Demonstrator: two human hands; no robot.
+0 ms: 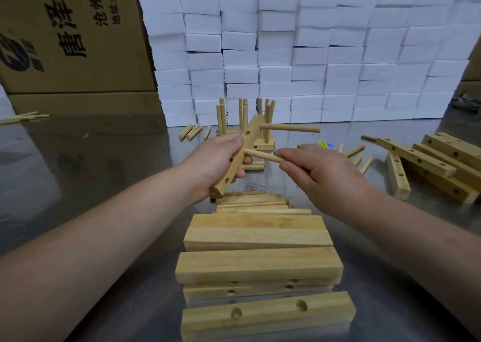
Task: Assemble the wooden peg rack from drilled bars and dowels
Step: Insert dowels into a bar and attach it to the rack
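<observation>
My left hand grips a drilled wooden bar held tilted above the metal table. One dowel sticks out of the bar's upper end to the right. My right hand pinches a second dowel whose tip sits at a hole in the middle of the bar. Behind the bar stands a finished rack with several upright pegs.
Drilled bars are piled at the near edge, with a row of dowels behind them. More drilled bars lie at right. Loose dowels are scattered on the table. White foam blocks and cardboard boxes wall the back.
</observation>
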